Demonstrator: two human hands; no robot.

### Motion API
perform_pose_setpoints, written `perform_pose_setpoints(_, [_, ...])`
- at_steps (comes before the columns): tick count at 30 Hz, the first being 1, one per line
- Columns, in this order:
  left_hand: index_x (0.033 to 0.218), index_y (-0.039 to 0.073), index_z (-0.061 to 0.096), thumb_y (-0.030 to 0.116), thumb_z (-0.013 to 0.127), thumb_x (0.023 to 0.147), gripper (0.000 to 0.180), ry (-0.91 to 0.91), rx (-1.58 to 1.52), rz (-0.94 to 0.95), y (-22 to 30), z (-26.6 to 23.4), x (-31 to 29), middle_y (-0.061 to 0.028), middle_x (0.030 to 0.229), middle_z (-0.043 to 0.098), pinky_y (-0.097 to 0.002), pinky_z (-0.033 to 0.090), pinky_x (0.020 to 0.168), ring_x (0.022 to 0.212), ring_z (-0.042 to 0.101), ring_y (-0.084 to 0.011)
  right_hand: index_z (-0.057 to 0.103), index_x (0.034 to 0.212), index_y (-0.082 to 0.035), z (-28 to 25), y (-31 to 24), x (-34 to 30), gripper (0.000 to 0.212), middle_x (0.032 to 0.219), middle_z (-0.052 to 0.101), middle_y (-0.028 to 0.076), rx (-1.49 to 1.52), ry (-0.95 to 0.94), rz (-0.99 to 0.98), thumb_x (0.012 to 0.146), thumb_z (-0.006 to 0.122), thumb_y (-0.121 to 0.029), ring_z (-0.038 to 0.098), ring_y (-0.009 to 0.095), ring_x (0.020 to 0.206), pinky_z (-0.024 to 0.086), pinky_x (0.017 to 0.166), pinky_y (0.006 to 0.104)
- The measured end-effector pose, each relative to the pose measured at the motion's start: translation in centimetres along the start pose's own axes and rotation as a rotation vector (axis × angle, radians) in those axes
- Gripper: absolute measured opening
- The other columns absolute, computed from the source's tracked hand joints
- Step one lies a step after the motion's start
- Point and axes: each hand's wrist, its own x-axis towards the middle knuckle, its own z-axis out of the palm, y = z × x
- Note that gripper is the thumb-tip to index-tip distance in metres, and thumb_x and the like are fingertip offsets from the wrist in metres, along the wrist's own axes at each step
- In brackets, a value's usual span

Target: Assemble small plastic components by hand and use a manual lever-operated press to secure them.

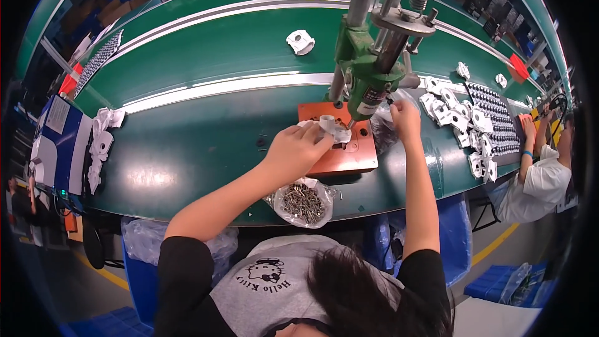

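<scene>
My left hand (294,148) is closed on a white plastic part (336,130), steadying it on the orange fixture block (349,157). Directly over that part comes down the tool end of a green bench press (373,84). My right hand (407,117) is raised at the right side of the press, its fingers wrapped round the press handle (391,102), of which only a dark end shows. In front of the block, at the table edge, lies an open clear bag of small metal pins (302,203).
White parts (458,112) are heaped at the right beside a tray of black pieces (496,118). More white parts (100,143) line a blue-and-white machine (59,140) at the left. One white part (301,42) lies on the green conveyor behind. A co-worker (540,178) sits at the right.
</scene>
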Motion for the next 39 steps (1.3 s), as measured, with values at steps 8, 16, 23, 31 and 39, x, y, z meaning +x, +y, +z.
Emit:
perform_pose_setpoints(8, [0.098, 0.007, 0.059, 0.012, 0.06, 0.075, 0.024, -0.03, 0.002, -0.185, 2.8, 4.0, 0.1, -0.0226, 0.104, 0.057, -0.044, 0.042, 0.094, 0.103, 0.057, -0.0351, 0.061, 0.09, -0.004, 5.0, 2.7, 4.5, 0.023, 0.085, 0.064, 0.019, -0.369, -0.005, 0.017, 0.076, 0.061, -0.021, 0.061, 0.038, 0.083, 0.049, 0.074, 0.0472])
perform_pose_setpoints(16, [0.105, 0.006, 0.06, 0.017, 0.06, 0.08, 0.027, -0.111, -0.107, -0.2, 2.2, 4.0, -1.3, -0.0276, 0.116, 0.054, -0.0425, 0.041, 0.096, 0.113, 0.05, -0.038, 0.058, 0.084, -0.004, 2.2, 2.0, 3.6, 0.018, 0.081, 0.062, 0.017, -0.209, 0.073, -0.059, 0.075, 0.063, -0.02, 0.06, 0.036, 0.079, 0.047, 0.068, 0.0448])
perform_pose_setpoints(23, [0.103, 0.0, 0.059, 0.035, 0.062, 0.078, 0.043, -0.043, -0.096, -0.212, 3.0, 3.7, -1.6, -0.0303, 0.111, 0.054, -0.0432, 0.039, 0.096, 0.111, 0.051, -0.0398, 0.055, 0.093, 0.002, -1.0, -1.4, 0.6, 0.02, 0.075, 0.059, 0.012, 0.114, 0.054, -0.236, 0.078, 0.063, -0.006, 0.056, 0.019, 0.066, 0.046, 0.065, 0.0294])
perform_pose_setpoints(31, [0.1, 0.0, 0.06, 0.039, 0.065, 0.073, 0.048, -0.103, -0.155, -0.212, 1.5, 4.1, -1.9, -0.0273, 0.107, 0.058, -0.0415, 0.039, 0.096, 0.108, 0.053, -0.0368, 0.06, 0.104, 0.004, -0.4, -8.4, -5.9, 0.026, 0.088, 0.065, 0.008, 0.365, -0.32, -0.166, 0.078, 0.058, 0.003, 0.057, 0.011, 0.074, 0.046, 0.07, 0.0256])
perform_pose_setpoints(39, [0.1, 0.004, 0.06, 0.038, 0.066, 0.072, 0.045, -0.076, -0.184, -0.254, 1.6, 4.0, -2.3, -0.0233, 0.11, 0.057, -0.0414, 0.04, 0.095, 0.109, 0.053, -0.034, 0.063, 0.092, 0.006, -0.1, -9.1, -7.4, 0.014, 0.087, 0.067, 0.01, 0.346, -0.19, -0.289, 0.08, 0.059, -0.001, 0.061, 0.014, 0.078, 0.046, 0.074, 0.026])
